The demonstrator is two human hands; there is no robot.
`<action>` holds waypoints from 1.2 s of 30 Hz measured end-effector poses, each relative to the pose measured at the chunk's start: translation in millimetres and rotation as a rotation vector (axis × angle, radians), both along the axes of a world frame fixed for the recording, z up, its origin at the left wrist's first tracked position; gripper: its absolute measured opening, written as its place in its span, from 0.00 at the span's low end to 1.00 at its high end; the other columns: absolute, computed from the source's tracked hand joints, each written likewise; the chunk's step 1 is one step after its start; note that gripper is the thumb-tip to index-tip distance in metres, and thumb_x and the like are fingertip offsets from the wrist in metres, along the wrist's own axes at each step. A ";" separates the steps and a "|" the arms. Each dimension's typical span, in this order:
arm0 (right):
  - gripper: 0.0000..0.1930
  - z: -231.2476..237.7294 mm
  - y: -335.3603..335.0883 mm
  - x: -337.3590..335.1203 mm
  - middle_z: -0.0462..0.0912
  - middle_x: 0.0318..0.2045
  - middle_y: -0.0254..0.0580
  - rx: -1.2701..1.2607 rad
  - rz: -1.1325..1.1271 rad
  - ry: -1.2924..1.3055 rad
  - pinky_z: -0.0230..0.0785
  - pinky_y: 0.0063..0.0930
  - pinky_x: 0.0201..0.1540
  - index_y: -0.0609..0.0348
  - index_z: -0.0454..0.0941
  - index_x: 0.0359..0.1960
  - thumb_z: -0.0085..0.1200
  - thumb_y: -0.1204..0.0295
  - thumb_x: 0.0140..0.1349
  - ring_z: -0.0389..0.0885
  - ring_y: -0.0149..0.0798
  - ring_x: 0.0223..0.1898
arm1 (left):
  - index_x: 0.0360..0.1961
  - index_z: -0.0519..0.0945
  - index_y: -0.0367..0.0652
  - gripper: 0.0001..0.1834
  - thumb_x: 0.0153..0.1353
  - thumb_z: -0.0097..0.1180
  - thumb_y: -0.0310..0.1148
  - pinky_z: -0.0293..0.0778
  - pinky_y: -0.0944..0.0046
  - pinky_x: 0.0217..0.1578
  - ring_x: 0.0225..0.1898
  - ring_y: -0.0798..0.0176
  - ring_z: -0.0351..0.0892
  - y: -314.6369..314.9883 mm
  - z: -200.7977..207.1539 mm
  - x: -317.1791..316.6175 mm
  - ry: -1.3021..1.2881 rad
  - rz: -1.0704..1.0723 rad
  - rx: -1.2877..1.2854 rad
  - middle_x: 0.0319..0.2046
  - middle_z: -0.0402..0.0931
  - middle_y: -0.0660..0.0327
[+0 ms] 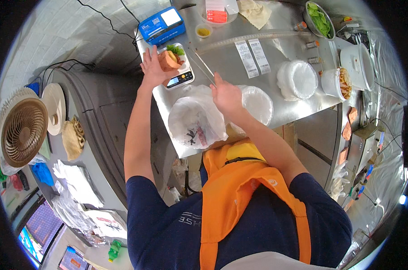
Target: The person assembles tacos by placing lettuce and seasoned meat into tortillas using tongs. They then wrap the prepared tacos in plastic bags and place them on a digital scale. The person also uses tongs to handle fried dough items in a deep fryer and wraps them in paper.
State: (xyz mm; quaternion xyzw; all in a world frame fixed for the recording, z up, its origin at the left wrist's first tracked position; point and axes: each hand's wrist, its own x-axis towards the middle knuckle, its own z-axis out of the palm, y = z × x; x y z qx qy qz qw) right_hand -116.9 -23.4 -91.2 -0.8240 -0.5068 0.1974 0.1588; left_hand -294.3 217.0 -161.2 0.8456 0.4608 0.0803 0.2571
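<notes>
Left grip [154, 67] half-curled on the sandwich [169, 60], right grip [225, 96] closed round tongs [205, 65].
I have the sandwich on the scale [181, 79], lettuce [175, 49] already at its edge; what is left, I cannot tell.

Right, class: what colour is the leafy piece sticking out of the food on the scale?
Green; the leafy piece shows best in the head view.
</notes>
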 end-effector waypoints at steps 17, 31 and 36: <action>0.23 8.8 -29.7 19.8 0.84 0.29 0.60 0.060 -0.059 0.144 0.76 0.54 0.39 0.61 0.76 0.60 0.54 0.58 0.70 0.84 0.63 0.34 | 0.77 0.55 0.41 0.68 0.38 0.81 0.55 0.59 0.42 0.72 0.76 0.36 0.50 19.8 30.3 -21.9 -0.056 -0.064 -0.032 0.75 0.51 0.38; 0.22 10.4 4.1 4.0 0.84 0.29 0.55 0.099 0.127 0.100 0.75 0.53 0.36 0.60 0.74 0.62 0.52 0.62 0.72 0.83 0.61 0.31 | 0.76 0.56 0.44 0.62 0.39 0.80 0.33 0.74 0.46 0.61 0.64 0.41 0.70 -9.0 12.2 20.5 0.035 -0.083 0.037 0.63 0.68 0.48; 0.24 91.0 -35.2 28.1 0.84 0.28 0.55 0.135 0.096 0.146 0.75 0.51 0.35 0.62 0.71 0.64 0.53 0.61 0.71 0.84 0.59 0.31 | 0.74 0.54 0.31 0.62 0.42 0.82 0.31 0.72 0.56 0.64 0.64 0.49 0.72 -33.0 29.1 13.6 -0.546 0.022 0.110 0.64 0.66 0.44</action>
